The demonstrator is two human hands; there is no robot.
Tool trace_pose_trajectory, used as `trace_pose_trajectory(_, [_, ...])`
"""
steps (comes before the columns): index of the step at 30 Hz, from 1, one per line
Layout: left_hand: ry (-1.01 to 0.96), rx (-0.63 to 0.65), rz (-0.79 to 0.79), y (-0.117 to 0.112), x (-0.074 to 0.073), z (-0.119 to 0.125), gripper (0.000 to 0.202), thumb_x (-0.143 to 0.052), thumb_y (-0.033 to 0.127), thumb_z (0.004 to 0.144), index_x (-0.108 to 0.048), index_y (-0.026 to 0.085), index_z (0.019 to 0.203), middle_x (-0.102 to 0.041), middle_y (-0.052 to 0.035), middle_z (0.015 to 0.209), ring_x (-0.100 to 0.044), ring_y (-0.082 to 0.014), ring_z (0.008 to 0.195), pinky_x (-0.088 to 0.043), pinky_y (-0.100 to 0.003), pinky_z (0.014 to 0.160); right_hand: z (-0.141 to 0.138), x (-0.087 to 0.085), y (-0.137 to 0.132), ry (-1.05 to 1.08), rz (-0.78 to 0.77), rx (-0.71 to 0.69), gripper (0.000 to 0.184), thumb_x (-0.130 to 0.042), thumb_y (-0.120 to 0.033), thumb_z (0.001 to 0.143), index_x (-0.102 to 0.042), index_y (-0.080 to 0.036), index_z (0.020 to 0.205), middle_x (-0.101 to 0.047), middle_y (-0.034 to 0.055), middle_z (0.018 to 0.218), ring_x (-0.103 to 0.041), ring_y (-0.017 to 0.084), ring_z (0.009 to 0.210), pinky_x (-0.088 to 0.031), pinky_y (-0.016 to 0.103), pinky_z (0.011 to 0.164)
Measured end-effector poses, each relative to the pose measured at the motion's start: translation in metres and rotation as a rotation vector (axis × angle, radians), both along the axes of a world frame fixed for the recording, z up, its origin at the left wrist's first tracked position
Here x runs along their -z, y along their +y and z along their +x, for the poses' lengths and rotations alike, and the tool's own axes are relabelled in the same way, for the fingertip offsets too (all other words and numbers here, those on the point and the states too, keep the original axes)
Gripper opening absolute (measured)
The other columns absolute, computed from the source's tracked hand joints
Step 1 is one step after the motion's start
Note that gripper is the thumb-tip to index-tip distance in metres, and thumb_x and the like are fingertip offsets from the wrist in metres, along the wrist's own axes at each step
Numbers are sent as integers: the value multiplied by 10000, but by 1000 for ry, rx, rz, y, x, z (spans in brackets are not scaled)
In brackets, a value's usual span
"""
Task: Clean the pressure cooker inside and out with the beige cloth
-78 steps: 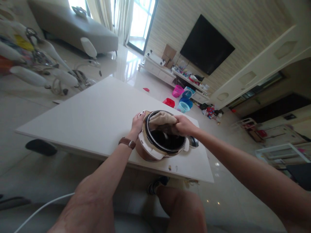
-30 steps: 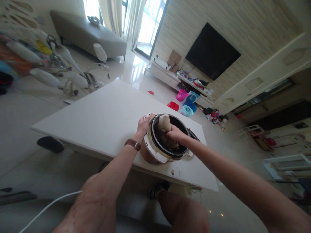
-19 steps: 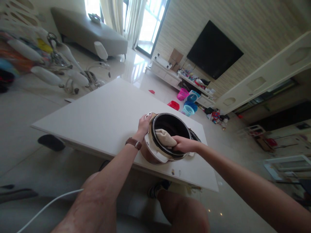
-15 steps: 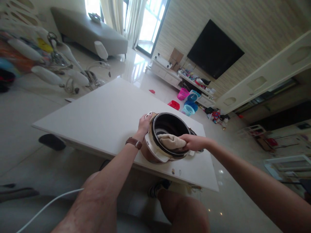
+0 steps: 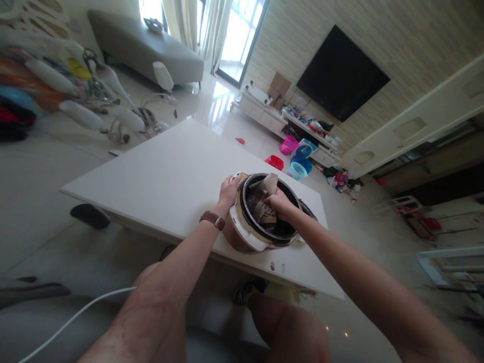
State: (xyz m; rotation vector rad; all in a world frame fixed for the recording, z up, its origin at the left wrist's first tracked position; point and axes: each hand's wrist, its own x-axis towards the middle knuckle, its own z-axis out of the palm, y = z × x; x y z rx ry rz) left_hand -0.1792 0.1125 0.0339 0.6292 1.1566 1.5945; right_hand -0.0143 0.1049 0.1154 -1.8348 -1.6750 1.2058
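Note:
A round brown and cream cooker pot [image 5: 242, 237] with a dark inside stands on the white table [image 5: 170, 181] near its front right corner. My left hand [image 5: 229, 191], with a brown watch on the wrist, grips the pot's left rim. My right hand [image 5: 279, 202] is closed on a beige cloth [image 5: 264, 199] and presses it against the pot's inner wall at the far left side.
A white cable [image 5: 75, 317] runs across the floor at lower left. My knees show below the table edge. Pink, red and blue baskets [image 5: 293, 156] lie on the floor beyond the table, before a TV cabinet [image 5: 264, 113]. A grey sofa [image 5: 147, 45] stands at far left.
My right hand has swept the cloth from the near rim of the pot round to its far left inner wall. My left hand stays on the rim.

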Motion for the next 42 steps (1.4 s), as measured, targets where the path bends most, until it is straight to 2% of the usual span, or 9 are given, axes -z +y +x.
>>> trace_pose_trajectory(4, [-14,-2,0,0,-2,1,279,-658,435,797,-698,171,879,-729,-52,895,-630,-203,880,-488,-313,831,-27,21,-11,110,-39,-129,832,-594,-95,639,-448,-182,1454,-672,98,1322,-670,266,1177,-557,382,1026])
trace_pose_trajectory(8, [8,-12,-5,1,-1,0,304,-664,458,786,-695,170,877,-721,-58,913,-625,-202,889,-481,-313,844,-17,17,-22,34,-92,-394,740,-628,-130,696,-536,-224,1424,-714,54,1268,-679,252,1156,-539,382,1053])
trace_pose_trajectory(14, [2,-17,-23,1,0,1,308,-676,466,773,-686,181,892,-725,-56,942,-627,-214,912,-478,-327,866,26,-11,-23,-470,-254,-911,486,-570,-65,677,-745,-189,1113,-784,64,1125,-719,257,1015,-555,317,909])
trace_pose_trajectory(18, [-9,-12,-28,0,-2,1,304,-673,448,774,-685,172,901,-723,-66,960,-627,-216,907,-471,-338,868,43,-24,-22,-767,-195,-1003,451,-615,-55,656,-786,-228,1037,-788,88,1142,-726,289,1018,-547,334,873])
trace_pose_trajectory(23, [3,-3,-5,-1,-3,0,283,-656,440,783,-686,169,858,-720,-63,919,-620,-209,877,-472,-327,842,42,-27,-22,-811,-181,-945,399,-602,-57,641,-784,-227,953,-788,95,1103,-723,304,1024,-537,351,875])
trace_pose_trajectory(27, [-9,-16,2,-1,-3,1,283,-663,447,787,-688,174,858,-721,-58,905,-620,-212,884,-472,-323,844,25,-37,-21,-449,-348,-857,369,-591,-87,624,-740,-201,941,-782,23,950,-719,250,931,-551,293,825])
trace_pose_trajectory(33, [4,-13,-25,1,0,1,269,-660,442,783,-682,185,859,-706,-44,885,-606,-203,868,-468,-313,825,3,-56,-28,87,-351,-325,492,-708,-170,602,-668,-206,1091,-759,16,946,-728,261,911,-602,371,852])
trace_pose_trajectory(38, [-25,15,2,4,2,1,317,-674,489,743,-663,191,851,-687,-41,891,-594,-197,856,-469,-306,805,-23,-30,-30,262,-149,-32,586,-671,-158,642,-588,-221,1218,-747,44,1022,-737,263,908,-610,438,891])
trace_pose_trajectory(42, [-32,13,13,5,4,1,306,-686,481,745,-659,191,840,-689,-40,877,-603,-199,847,-474,-311,812,-38,-2,-4,202,9,-13,537,-694,-296,754,-564,-214,1268,-726,85,1057,-721,284,961,-610,466,918])
